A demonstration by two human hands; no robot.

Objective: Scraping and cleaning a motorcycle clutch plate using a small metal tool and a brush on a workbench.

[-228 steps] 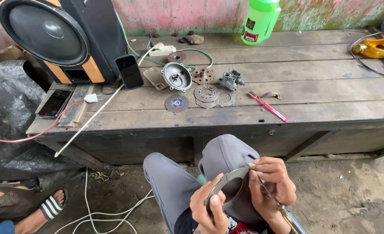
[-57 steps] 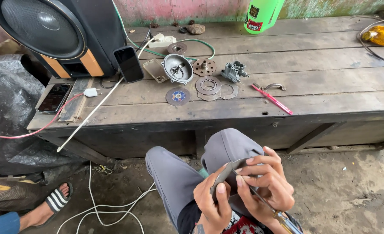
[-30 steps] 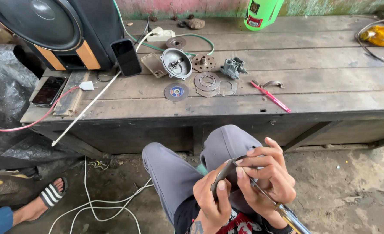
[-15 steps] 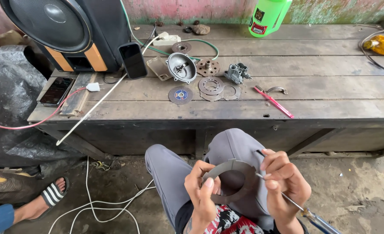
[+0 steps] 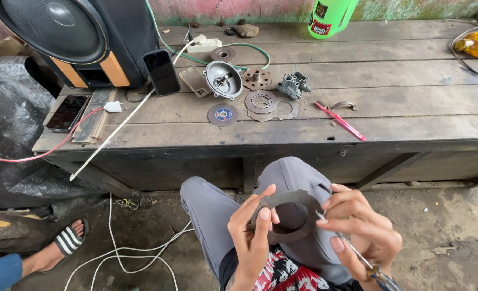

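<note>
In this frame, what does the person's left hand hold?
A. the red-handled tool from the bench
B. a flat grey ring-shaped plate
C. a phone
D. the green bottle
B: the left hand grips the edge of a flat grey ring-shaped plate over the lap, while the right hand holds a thin metal tool against it.

grey trousers (image 5: 217,215) cover both knees, a red, black and white patterned shirt (image 5: 282,272) below, bare hands.
</note>
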